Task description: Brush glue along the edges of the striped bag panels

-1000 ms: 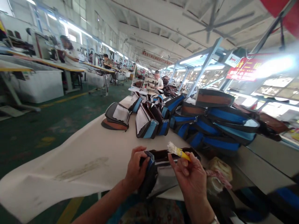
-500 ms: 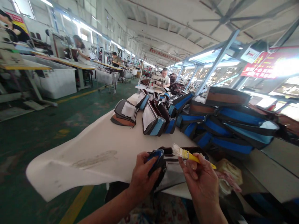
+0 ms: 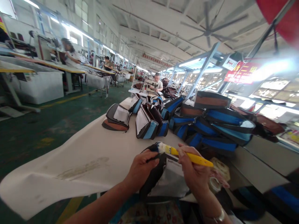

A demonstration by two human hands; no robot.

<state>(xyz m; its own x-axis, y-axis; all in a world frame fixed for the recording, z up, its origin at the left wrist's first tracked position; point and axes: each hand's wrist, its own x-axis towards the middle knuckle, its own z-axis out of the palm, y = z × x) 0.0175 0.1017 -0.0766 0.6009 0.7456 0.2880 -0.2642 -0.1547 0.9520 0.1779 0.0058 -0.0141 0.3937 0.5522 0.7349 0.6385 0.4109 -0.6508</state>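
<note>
My left hand [image 3: 143, 168] is closed on the edge of a dark fabric bag piece [image 3: 153, 179], which has a pale inner panel. Between the fingers of my right hand [image 3: 195, 168] is a paintbrush [image 3: 195, 158] with a yellow handle. Its whitish bristles touch, or nearly touch, the top edge of the piece beside my left fingertips. Part of the piece is hidden behind both hands.
Several bag pieces [image 3: 146, 126] stand on the pale table [image 3: 93, 152] ahead. A pile of blue and grey ones [image 3: 217, 129] lies to the right. A container [image 3: 220, 169] sits by my right wrist. People work at sewing machines farther off.
My right hand has brought the brush left and down to the edge of the piece, turning its handle more level. My left hand keeps its hold. The whole view has shifted somewhat.
</note>
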